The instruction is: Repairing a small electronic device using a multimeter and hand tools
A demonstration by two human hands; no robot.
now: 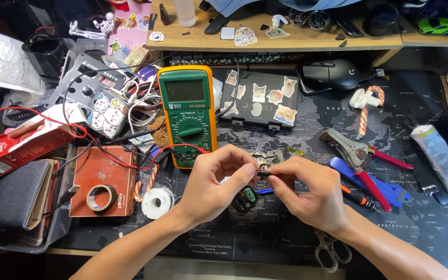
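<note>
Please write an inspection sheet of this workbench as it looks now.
Surface: dark desk mat printed with a world map, on a crowded desk.
Job's things: small dark component pinched between both hands; small green circuit part on the mat below it.
Clutter: tape roll, solder spool, crimping pliers, scissors, glue tube, computer mouse, wallet.
Hands: left hand and right hand, fingertips meeting on the component.
Cables: red and black test leads run left from the yellow-cased multimeter.
Surroundings: wooden shelf behind, with stickers and small items.
</note>
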